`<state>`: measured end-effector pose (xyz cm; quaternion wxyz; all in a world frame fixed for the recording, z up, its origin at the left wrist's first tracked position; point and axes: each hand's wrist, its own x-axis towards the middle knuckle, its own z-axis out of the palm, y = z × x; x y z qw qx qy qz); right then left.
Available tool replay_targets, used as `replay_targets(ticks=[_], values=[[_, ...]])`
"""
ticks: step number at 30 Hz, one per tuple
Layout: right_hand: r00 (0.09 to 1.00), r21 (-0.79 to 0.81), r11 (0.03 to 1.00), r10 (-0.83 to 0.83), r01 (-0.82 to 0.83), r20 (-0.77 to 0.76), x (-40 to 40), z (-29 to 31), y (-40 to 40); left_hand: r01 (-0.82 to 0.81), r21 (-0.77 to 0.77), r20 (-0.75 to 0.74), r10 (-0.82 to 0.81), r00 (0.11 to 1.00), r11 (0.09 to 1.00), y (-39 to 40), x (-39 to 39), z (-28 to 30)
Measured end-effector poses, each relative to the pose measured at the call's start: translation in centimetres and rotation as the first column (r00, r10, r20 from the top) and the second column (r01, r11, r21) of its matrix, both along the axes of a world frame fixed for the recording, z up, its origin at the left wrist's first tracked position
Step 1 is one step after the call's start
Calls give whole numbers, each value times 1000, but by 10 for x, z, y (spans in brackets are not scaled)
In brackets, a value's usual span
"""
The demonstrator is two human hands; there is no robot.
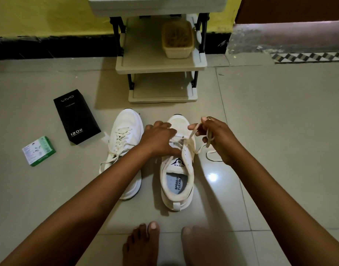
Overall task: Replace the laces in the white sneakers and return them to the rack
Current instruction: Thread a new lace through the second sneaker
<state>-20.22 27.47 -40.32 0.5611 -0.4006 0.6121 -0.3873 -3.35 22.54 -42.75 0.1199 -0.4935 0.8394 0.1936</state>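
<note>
Head view: the left hand (161, 138) presses spread fingers on the right sneaker's (177, 166) tongue; the right hand (217, 137) pinches its lace (193, 132), beside the toe.

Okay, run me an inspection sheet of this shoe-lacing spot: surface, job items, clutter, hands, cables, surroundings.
Surface: grey tiled floor, glare patch beside the right sneaker.
Job's things: left sneaker laced, ends loose; right sneaker partly laced, lace trailing onto the floor; rack beyond, tub on its shelf.
Clutter: black box, green box on the floor, left.
Hands: left hand rests on the right sneaker; right hand pinches the lace.
Cables: nothing seen.
Surroundings: yellow wall, black skirting, bare feet near the camera.
</note>
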Motion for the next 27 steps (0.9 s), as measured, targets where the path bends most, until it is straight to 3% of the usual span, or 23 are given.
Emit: replay_targets(ticks=[3, 5, 8, 11, 12, 13, 15, 17, 18, 21, 24, 25, 27], values=[[999, -64, 997, -41, 42, 20, -4, 9, 0, -79, 190, -39, 88, 995, 979, 0, 2, -9], [977, -174, 977, -87, 122, 195, -14, 29, -3, -96, 206, -55, 110, 992, 974, 1, 3, -11], [836, -301, 927, -22, 223, 549, -36, 64, -8, -88, 198, -53, 101, 994, 976, 3, 2, -8], [746, -262, 933, -10, 246, 666, -40, 65, -5, -97, 195, -45, 108, 993, 976, 4, 1, -7], [759, -231, 945, -27, 233, 651, -39, 59, -4, -100, 193, -41, 110, 993, 976, 4, 1, -7], [829, -204, 958, -56, 201, 557, -38, 53, -3, -100, 192, -37, 109, 993, 976, 4, 1, -6], [993, -117, 990, -62, 74, 105, -41, 39, -2, -91, 191, -27, 98, 995, 977, 5, 0, -5], [929, 99, 990, 127, -98, -347, -46, 24, 0, -79, 185, -20, 84, 996, 980, 5, -1, -4], [851, 229, 954, 277, -191, -446, -47, 17, 3, -78, 184, -21, 83, 996, 980, 6, -1, -3], [656, 544, 756, 623, -364, -426, -42, -8, 14, -84, 188, -26, 90, 996, 979, 6, -1, -3], [503, 664, 655, 736, -361, -453, -41, -26, 16, -76, 194, -25, 83, 996, 978, 6, 0, -4], [505, 664, 665, 726, -342, -467, -39, -24, 17, -74, 194, -25, 80, 996, 978, 6, 0, -5], [592, 630, 727, 644, -275, -485, -40, -23, 16, -73, 190, -22, 79, 997, 979, 5, 0, -7]])
